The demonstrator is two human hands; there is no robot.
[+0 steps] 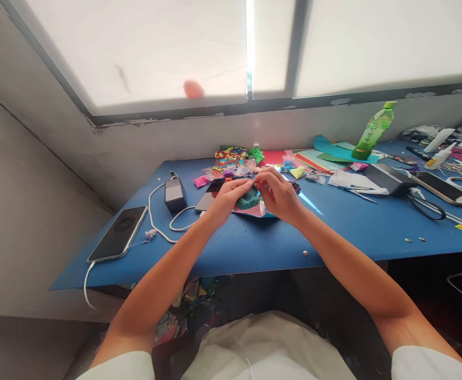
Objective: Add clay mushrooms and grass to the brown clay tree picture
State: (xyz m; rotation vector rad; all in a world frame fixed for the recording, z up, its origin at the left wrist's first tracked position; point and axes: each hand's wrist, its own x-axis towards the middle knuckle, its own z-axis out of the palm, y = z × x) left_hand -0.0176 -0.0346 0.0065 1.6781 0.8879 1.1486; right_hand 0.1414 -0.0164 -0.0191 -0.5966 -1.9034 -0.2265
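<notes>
The blue worktop (254,243) is big and full of craft things. Coloured paper sheets (326,155) lie at its back edge, by a green bottle (373,132) whose label is too small to read. A black phone (119,232) lies near the front left corner. Over the middle, the left hand (226,199) and right hand (282,199) pinch a dark green lump (248,199) with bent fingers.

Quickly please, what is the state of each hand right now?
Left hand: closed, holding the teal piece.
Right hand: closed, pinching the same piece at its top edge.
</notes>
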